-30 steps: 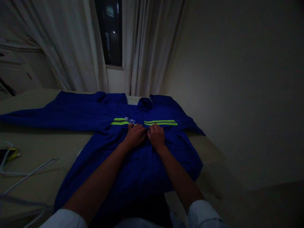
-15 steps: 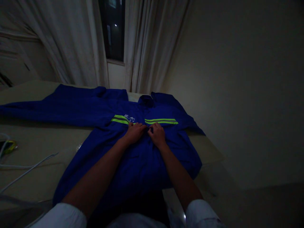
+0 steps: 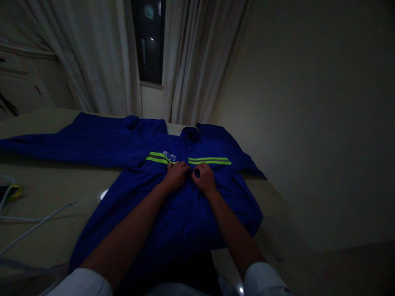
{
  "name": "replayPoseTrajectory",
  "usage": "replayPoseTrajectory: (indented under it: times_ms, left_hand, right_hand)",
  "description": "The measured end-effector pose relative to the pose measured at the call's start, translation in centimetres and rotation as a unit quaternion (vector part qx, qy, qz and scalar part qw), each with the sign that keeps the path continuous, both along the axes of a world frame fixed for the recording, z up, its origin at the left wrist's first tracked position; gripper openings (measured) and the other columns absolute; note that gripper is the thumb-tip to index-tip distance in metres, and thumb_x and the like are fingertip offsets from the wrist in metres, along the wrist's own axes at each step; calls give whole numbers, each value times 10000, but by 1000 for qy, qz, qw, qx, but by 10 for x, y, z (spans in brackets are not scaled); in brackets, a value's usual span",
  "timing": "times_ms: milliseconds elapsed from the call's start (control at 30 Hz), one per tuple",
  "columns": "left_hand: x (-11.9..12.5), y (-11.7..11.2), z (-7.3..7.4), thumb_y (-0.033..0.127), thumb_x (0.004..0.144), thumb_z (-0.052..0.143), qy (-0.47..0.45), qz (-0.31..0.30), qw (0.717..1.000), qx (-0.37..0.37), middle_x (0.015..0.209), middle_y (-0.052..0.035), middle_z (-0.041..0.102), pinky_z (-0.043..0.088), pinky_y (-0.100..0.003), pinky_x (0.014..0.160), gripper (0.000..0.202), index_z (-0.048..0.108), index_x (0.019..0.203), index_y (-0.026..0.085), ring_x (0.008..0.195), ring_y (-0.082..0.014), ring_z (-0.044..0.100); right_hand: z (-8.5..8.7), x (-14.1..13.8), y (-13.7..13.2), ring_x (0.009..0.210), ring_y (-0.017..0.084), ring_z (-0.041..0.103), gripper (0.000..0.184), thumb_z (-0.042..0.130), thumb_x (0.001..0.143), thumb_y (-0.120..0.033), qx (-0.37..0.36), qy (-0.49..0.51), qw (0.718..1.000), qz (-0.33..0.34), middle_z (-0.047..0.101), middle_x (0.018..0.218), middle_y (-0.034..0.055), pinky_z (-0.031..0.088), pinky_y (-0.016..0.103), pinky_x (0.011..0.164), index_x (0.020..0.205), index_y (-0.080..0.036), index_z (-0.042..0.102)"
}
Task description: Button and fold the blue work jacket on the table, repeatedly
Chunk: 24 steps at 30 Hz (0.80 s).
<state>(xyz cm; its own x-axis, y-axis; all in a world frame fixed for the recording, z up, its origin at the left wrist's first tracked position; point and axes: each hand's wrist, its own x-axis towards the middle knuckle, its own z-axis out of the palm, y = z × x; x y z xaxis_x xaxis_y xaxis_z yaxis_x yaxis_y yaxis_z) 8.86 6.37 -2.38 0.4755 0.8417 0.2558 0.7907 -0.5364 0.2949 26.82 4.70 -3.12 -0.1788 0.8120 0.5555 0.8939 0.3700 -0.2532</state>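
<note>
A blue work jacket [image 3: 163, 213] with yellow-green reflective stripes and a white chest logo lies spread across the table, its collar at the far side. Its front placket runs down the middle. My left hand [image 3: 176, 176] is closed on the cloth at the placket, just below the left stripe. Close beside it, my right hand [image 3: 204, 177] pinches the opposite edge of the placket, thumb and forefinger together. Dark cloth bunches between the fingertips; whether a button is there I cannot make out.
The table [image 3: 101, 176] reaches left under a white cable [image 3: 46, 218] and a yellow-and-black object [image 3: 14, 192]. A small round shiny item [image 3: 103, 194] sits by the jacket's left side. Curtains [image 3: 191, 61] hang behind, and a bare wall [image 3: 308, 123] stands to the right.
The view has tilted slightly, so the scene sits a little lower. Both hands stay at the jacket's front placket, with only small finger movements.
</note>
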Motion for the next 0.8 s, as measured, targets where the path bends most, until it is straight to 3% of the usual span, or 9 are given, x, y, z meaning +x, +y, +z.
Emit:
replayPoseTrajectory:
  times_ms: [267,433,533,633,800]
  left_hand:
    - [-2,-3,4,138,952,436,29,-24,998,42,1134,-103,661,354,-525,1001,329,695,1123,247,1127,-298,584]
    - [0,-5,7,146,952,456,39,-5,998,47,1145,-98,664,343,-542,1029,328,680,1159,267,1144,-302,584]
    - [2,-6,6,160,945,480,38,14,998,42,1176,-95,659,344,-549,1023,286,669,1133,264,1150,-308,577]
    - [3,-5,2,172,941,497,40,24,998,33,1201,-97,647,354,-538,995,256,658,1119,262,1161,-317,561]
    - [0,1,-3,124,940,464,22,4,1000,-3,1208,-70,651,350,-516,977,320,655,1131,296,1182,-309,536]
  right_hand:
    - [9,-11,-7,1031,275,579,54,621,936,-180,-8,-125,990,-62,683,1043,111,430,384,862,979,-197,650]
    - [10,-12,-6,1016,275,565,50,632,914,-173,-22,-138,988,-68,672,1032,118,428,384,862,956,-199,645]
    - [8,-9,-5,1009,277,568,48,644,892,-171,-26,-118,992,-42,672,1023,116,443,386,869,929,-202,644]
    - [4,-3,-2,1010,262,577,82,639,870,-139,-33,-73,996,26,664,1016,102,465,374,905,924,-201,639]
    - [-3,8,4,1004,233,593,133,611,861,-89,-41,13,993,105,646,1003,75,486,353,949,928,-202,632]
